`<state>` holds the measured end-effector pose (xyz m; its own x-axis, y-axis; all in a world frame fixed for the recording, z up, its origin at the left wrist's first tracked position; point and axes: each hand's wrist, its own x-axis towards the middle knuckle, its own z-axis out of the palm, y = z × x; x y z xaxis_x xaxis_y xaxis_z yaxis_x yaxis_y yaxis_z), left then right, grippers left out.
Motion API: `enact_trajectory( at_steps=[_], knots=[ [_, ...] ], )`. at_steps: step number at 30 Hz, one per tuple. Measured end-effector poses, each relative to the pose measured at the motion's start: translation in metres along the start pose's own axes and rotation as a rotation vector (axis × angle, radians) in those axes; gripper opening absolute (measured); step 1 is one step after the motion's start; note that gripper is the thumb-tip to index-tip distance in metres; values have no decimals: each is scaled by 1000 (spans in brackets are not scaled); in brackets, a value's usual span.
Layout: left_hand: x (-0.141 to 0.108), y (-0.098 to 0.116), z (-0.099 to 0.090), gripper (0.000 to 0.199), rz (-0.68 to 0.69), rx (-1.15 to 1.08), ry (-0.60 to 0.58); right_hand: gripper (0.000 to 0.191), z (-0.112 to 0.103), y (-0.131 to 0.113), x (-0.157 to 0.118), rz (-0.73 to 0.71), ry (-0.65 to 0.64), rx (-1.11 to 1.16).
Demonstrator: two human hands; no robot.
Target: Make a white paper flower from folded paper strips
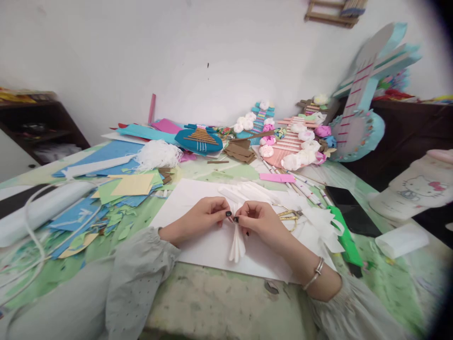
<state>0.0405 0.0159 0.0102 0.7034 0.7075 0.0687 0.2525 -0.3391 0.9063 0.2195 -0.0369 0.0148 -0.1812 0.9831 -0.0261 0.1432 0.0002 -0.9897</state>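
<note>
A pleated strip of white tissue paper point(237, 249) hangs between my hands, its folds fanning out toward me at the lower end. My left hand point(201, 218) is closed, thumb and forefinger pinching at the gathered middle. Right against it, my right hand point(261, 223) pinches the same paper; the fingers cover what lies between the tips. Both hands are above a white sheet point(205, 259) on the table. Behind them lie more folded white strips point(244, 191). Gold-handled scissors point(289, 215) rest beside my right wrist, partly under white paper point(320, 222).
At right are a green glue gun point(345, 236), a black phone point(350, 208) and a white cup point(414, 184). Paper scraps point(116, 208), a cable point(30, 226) and white string point(159, 155) lie left. Decorated paper instruments point(283, 146) stand along the back wall.
</note>
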Motion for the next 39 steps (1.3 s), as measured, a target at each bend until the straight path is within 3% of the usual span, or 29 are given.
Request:
enact_trajectory(
  at_steps=[4,14,20,26,35,39],
  knots=[
    [0,1,0,16,6,-37,-25,22,1,4,2,73,-14,159],
    [-1,5,-4,30,-1,91,23,19,1,7,2,111,-66,198],
    [1,3,-6,27,9,17,6,20,-1,2,-1,126,-79,281],
    [0,1,-4,22,-18,61,70,25,-4,2,0,79,-95,278],
    [1,0,-2,23,-55,-150,51,10,2,9,3,-21,-21,62],
    [2,-2,-2,28,-55,-260,-2,22,1,10,2,45,18,122]
  ],
)
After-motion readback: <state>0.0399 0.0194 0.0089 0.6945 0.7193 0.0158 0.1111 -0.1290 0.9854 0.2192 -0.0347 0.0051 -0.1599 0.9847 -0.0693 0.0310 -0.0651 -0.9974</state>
